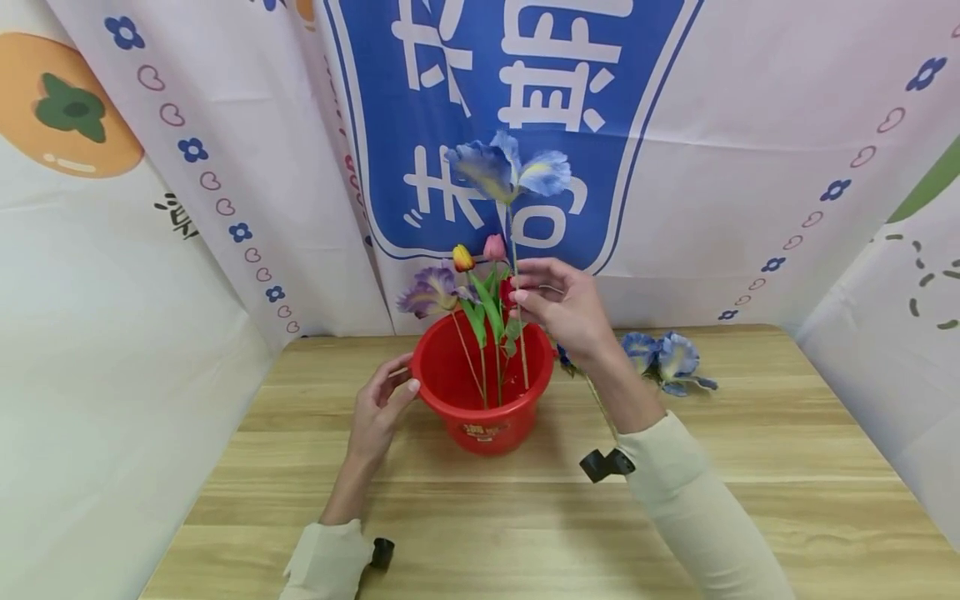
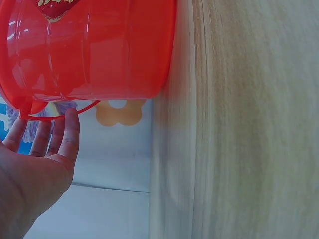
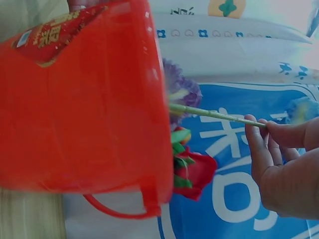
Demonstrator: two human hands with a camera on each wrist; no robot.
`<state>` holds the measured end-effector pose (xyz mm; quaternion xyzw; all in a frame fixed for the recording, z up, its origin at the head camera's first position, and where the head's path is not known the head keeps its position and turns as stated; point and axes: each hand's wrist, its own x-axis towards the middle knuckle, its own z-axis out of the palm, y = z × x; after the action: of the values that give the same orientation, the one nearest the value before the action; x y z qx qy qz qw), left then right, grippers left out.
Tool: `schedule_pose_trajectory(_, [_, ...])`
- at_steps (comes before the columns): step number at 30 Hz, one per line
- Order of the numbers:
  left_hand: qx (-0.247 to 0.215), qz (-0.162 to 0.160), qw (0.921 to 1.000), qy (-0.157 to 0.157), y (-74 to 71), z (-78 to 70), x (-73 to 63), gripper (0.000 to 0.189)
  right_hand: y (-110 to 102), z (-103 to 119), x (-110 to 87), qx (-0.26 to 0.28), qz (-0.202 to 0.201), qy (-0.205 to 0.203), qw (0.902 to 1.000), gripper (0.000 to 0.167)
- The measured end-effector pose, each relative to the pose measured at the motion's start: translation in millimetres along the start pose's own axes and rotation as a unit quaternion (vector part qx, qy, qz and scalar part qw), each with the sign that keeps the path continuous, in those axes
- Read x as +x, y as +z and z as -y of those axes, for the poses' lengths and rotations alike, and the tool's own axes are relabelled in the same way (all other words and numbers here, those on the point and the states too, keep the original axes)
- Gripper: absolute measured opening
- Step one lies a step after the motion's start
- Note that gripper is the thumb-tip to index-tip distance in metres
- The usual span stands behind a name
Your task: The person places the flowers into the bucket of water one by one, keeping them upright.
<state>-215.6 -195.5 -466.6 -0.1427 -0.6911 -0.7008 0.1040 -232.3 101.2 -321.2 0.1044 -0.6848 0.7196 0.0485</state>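
Observation:
A red bucket stands on the table, holding several artificial flowers. My left hand holds the bucket's left rim, thumb in front and fingers behind, close to its hanging handle. Thumb and fingers of my right hand pinch the stem of a tall blue iris. Its stem reaches down into the bucket, and its bloom is high above the rim. Inside stand a purple iris, a yellow-and-red tulip, a pink tulip and a red rose.
More blue irises lie on the wooden table right of the bucket, partly behind my right forearm. A printed cloth backdrop hangs right behind the table's far edge, with white cloth along the left side.

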Motion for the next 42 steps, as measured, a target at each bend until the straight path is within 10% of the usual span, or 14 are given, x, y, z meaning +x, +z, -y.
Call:
schedule_pose_trajectory(22, [0.007,0.003,1.0000,-0.004,-1.3,0.6,-0.9,0.044,32.5,-52.1,19.6,-0.085,-0.007,0.039,0.9956,0.037])
schedule_pose_trajectory(35, [0.009,0.004,0.9999,0.001,-2.3,-1.1,-0.2,0.044,45.7,-55.8,13.5,-0.266,-0.011,0.038,0.9630,0.035])
schedule_pose_trajectory(42, [-0.002,0.008,1.0000,0.002,-1.9,-1.1,-0.6,0.044,45.0,-54.3,10.0,-0.277,-0.004,0.043,0.9599,0.031])
